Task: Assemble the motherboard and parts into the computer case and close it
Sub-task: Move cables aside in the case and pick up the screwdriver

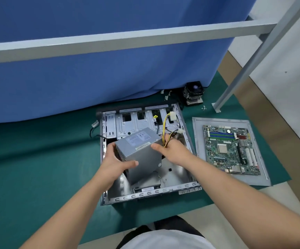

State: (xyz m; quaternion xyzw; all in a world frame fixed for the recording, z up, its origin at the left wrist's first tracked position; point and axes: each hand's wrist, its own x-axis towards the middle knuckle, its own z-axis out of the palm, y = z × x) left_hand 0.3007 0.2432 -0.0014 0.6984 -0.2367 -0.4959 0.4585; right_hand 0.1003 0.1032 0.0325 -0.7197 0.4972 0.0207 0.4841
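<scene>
While both hands, left hand (116,163) and right hand (174,150), are gripping the power supply (142,151) with curled fingers, it's hovering tilted over the case (145,194) below; next: seating it.

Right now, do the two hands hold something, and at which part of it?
Both hold the grey power supply above the open computer case. The left hand grips its near left corner; the right hand grips its right side, by the yellow cables.
</scene>
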